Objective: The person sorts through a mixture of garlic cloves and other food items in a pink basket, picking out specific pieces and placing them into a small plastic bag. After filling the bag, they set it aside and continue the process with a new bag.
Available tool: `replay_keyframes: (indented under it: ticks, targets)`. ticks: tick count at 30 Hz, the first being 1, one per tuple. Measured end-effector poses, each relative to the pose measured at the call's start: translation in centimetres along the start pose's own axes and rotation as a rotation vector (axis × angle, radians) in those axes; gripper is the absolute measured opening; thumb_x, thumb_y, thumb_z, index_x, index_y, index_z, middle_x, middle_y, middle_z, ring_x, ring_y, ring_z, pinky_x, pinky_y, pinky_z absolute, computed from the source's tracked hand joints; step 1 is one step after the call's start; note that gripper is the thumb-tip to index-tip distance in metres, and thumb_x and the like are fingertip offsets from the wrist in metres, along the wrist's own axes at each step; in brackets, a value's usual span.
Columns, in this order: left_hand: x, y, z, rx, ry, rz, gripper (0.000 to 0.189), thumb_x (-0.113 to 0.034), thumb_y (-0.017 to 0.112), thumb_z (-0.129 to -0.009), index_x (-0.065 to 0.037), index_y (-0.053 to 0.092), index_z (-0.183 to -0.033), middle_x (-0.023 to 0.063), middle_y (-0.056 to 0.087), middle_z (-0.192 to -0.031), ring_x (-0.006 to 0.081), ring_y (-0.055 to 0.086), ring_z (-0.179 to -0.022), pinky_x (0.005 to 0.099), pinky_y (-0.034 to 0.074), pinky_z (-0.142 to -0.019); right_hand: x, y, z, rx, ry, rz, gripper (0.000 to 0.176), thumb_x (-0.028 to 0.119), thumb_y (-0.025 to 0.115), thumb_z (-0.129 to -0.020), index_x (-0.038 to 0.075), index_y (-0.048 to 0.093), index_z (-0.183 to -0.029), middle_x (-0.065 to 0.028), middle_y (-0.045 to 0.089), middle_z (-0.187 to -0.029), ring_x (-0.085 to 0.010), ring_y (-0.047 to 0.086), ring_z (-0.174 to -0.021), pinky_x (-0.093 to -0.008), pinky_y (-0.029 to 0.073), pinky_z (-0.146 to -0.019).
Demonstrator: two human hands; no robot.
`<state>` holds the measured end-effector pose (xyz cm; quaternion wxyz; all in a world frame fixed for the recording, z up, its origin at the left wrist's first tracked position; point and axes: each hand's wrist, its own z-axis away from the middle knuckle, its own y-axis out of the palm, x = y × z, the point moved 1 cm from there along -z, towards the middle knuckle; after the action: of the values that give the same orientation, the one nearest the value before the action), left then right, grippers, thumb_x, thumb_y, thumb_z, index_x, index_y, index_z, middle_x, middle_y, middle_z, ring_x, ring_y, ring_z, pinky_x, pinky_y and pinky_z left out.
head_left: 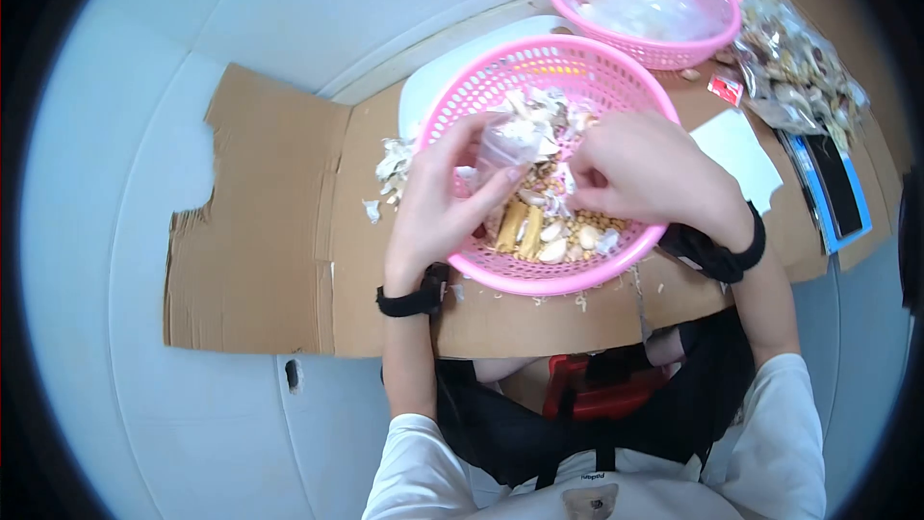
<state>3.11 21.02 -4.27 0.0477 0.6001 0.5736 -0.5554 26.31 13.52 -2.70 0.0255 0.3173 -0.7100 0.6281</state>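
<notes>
A pink plastic basket (664,111) holds soybeans (582,221), white dried slices (534,116), pale cloves (552,250) and yellowish sticks (520,228). My left hand (438,197) is over its left side, thumb and fingers closed on a small clear plastic bag (508,142). Within the basket at the right, my right hand (645,169) has its fingers curled together among the contents. What sits between those fingertips, if anything, is hidden by the hand. A whitish scrap (558,200) shows right beside them.
Behind stands a second pink basket (568,14) with clear plastic bags. At right lie a filled clear bag (799,67), a red packet (725,90), white paper (739,156) and a blue-edged black device (835,188). Pale flakes (393,169) lie on the cardboard (260,221).
</notes>
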Motion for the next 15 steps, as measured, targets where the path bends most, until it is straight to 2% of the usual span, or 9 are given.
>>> replay_keyframes:
  ticks: [2, 3, 7, 12, 14, 15]
  targets:
    - [-0.23, -0.23, -0.22, 0.03, 0.031, -0.021, 0.053, -0.02, 0.082, -0.088, 0.001, 0.063, -0.132, 0.011, 0.073, -0.104, 0.019, 0.069, -0.092, 0.0351, 0.056, -0.083, 0.15, -0.09, -0.02, 0.196, 0.063, 0.075, 0.019, 0.023, 0.077, -0.083, 0.005, 0.076, -0.079, -0.0117, 0.071, -0.071, -0.0321, 0.071, -0.072, -0.0447, 0.053, -0.068]
    - [-0.77, -0.66, -0.03, 0.116, -0.06, -0.046, 0.051, -0.008, 0.073, -0.092, 0.001, 0.058, -0.14, 0.0116, 0.071, -0.126, 0.0205, 0.071, -0.114, 0.036, 0.054, -0.1, -0.03, 0.23, 0.05, 0.194, 0.062, 0.072, 0.018, 0.024, 0.079, -0.081, 0.006, 0.078, -0.082, -0.0102, 0.073, -0.073, -0.0306, 0.072, -0.071, -0.0439, 0.055, -0.068]
    - [-0.86, -0.75, 0.01, 0.082, -0.002, 0.001, 0.052, -0.012, 0.075, -0.091, 0.0, 0.06, -0.139, 0.0126, 0.072, -0.126, 0.0214, 0.072, -0.11, 0.0367, 0.055, -0.098, 0.18, 0.09, 0.1, 0.242, 0.08, 0.098, 0.014, 0.021, 0.079, -0.078, 0.008, 0.079, -0.084, -0.0079, 0.075, -0.076, -0.0294, 0.073, -0.075, -0.0428, 0.057, -0.071]
    - [-0.34, -0.84, 0.15, 0.048, 0.013, -0.09, 0.053, -0.015, 0.077, -0.089, -0.001, 0.061, -0.138, 0.0128, 0.074, -0.121, 0.0211, 0.072, -0.107, 0.0368, 0.055, -0.095, 0.53, 0.44, -0.04, 0.268, 0.076, 0.132, 0.01, 0.016, 0.076, -0.077, 0.009, 0.079, -0.084, -0.0074, 0.075, -0.077, -0.0285, 0.074, -0.076, -0.0433, 0.057, -0.072]
    - [-0.38, -0.85, 0.04, 0.057, 0.016, -0.049, 0.054, -0.026, 0.08, -0.09, -0.002, 0.061, -0.135, 0.0186, 0.071, -0.116, 0.0309, 0.07, -0.109, 0.0397, 0.055, -0.093, 0.57, 0.43, -0.09, 0.306, 0.107, 0.166, 0.008, 0.014, 0.075, -0.077, 0.009, 0.079, -0.083, -0.0074, 0.075, -0.076, -0.0288, 0.074, -0.076, -0.0428, 0.057, -0.071]
    - [-0.35, -0.81, -0.04, 0.061, 0.019, -0.039, 0.054, -0.025, 0.08, -0.09, -0.002, 0.061, -0.135, 0.0189, 0.071, -0.116, 0.031, 0.07, -0.11, 0.04, 0.055, -0.093, 0.69, 0.42, -0.13, 0.301, 0.105, 0.162, 0.008, 0.014, 0.075, -0.077, 0.009, 0.079, -0.083, -0.0074, 0.075, -0.076, -0.0288, 0.074, -0.076, -0.0428, 0.057, -0.071]
